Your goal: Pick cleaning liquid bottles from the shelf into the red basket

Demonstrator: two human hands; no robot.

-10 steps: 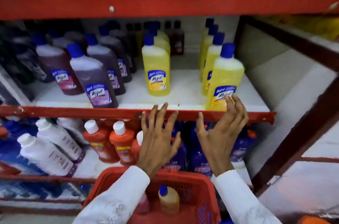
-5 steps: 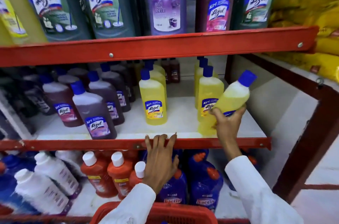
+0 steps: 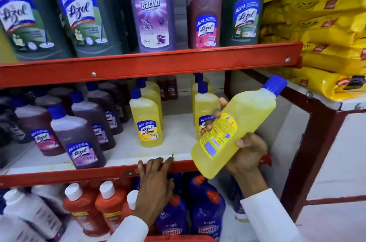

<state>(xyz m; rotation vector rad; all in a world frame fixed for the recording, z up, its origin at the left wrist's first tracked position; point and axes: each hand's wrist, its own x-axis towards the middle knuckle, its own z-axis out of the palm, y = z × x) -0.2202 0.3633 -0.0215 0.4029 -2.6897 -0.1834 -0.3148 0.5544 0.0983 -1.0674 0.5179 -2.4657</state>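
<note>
Fingers [image 3: 213, 122] of the right hand [image 3: 245, 154] wrap around the lower half of a yellow bottle [image 3: 235, 130], thumb on the near side, the rest curled across its back label. That bottle is off the shelf, tilted so its blue cap [image 3: 275, 84] points up and to the right while its base hangs just in front of the middle shelf's red front rail [image 3: 79, 175], near the rail's right end. The left hand [image 3: 156, 184] holds nothing; its fingers lie loosely spread with their tips hooked over that same rail, just left of the held bottle's base and not touching it.

On the middle shelf [image 3: 178, 138], more yellow bottles stand upright: one [image 3: 146, 120] at the front of a row near the centre, another [image 3: 204, 107] directly behind the right hand's fingers. Dark purple bottles [image 3: 79, 138] fill the shelf's left half. The upper shelf carries large grey-green bottles [image 3: 83, 13], a violet Bactin bottle [image 3: 150, 7] and a maroon one [image 3: 205, 15]. Below the rail stand orange bottles [image 3: 111, 208] with white caps, blue Bactin bottles [image 3: 206, 214] and white bottles [image 3: 31, 220]. A strip of the red basket [image 3: 178, 238] shows at the bottom edge, between the two white sleeves, below both hands. Yellow sacks [image 3: 324, 23] are stacked to the right of the shelving.
</note>
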